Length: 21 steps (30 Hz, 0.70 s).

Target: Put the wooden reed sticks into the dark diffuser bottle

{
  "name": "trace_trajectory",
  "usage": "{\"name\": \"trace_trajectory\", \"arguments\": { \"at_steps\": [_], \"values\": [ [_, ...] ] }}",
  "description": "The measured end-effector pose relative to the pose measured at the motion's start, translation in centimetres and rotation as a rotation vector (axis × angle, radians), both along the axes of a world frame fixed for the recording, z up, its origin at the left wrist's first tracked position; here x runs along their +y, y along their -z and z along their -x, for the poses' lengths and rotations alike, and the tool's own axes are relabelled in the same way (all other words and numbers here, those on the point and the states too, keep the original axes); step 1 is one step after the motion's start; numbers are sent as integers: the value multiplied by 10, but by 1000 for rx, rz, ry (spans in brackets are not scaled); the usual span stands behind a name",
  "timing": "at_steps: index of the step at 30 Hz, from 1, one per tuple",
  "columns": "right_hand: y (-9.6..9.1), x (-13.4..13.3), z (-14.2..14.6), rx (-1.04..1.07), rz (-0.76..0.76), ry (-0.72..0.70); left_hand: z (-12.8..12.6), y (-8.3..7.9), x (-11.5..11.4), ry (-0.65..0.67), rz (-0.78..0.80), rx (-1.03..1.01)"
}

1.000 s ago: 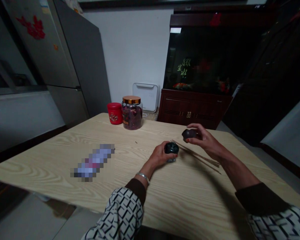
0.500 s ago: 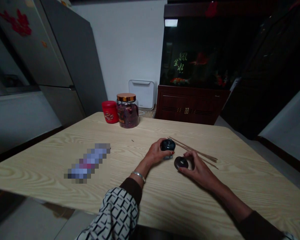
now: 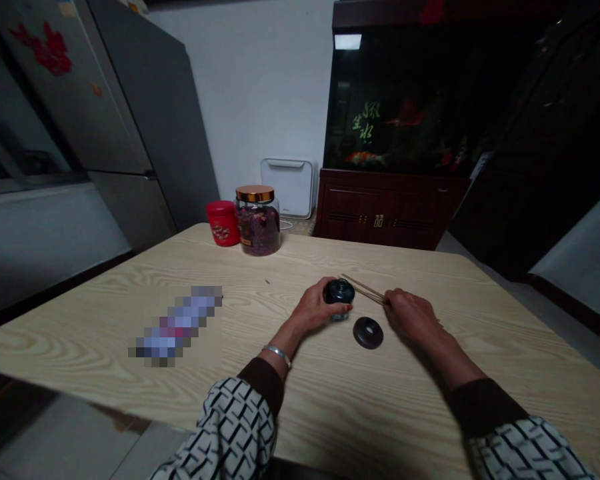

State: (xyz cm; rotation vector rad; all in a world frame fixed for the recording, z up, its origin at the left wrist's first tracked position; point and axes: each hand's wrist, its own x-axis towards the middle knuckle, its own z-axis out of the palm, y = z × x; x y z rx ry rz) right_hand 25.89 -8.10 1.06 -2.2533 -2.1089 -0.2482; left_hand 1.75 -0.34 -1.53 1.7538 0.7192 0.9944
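My left hand [image 3: 321, 305] is wrapped around a small, dark glass bottle [image 3: 339, 291] standing on the table. Several thin brown sticks [image 3: 363, 285] lie behind the bottle and run under my right hand [image 3: 411, 313]. The fingers of that hand are closed on the sticks, whose right ends are hidden by it. A dark round lid [image 3: 369, 333] with a lighter spot in its middle rests on the table between my hands, touched by neither.
On the pale wooden table [image 3: 320, 400] stand a red canister [image 3: 223, 224] and a copper-lidded jar [image 3: 259, 223] of dark purple dried contents. A pixelated object [image 3: 177, 328] lies at the left. Beyond are a fish tank [image 3: 405, 100] and a fridge [image 3: 125, 113].
My right hand has let go of the dark lid, leaving it on the table. It has moved right and up and closed on the sticks. My left hand stays on the bottle.
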Motion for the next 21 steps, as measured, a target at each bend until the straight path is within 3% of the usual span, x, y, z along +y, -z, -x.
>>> {"name": "trace_trajectory", "arguments": {
  "at_steps": [8, 14, 21],
  "values": [
    [-7, 11, -5, 180, 102, 93, -2, 2, 1, -7, 4, -17],
    [-9, 22, -15, 294, 179, 18, -2, -2, -1, 4, 32, -24],
    [-15, 25, -20, 363, 144, -13, -1, -3, -1, -14, 13, -3]
  ]
}}
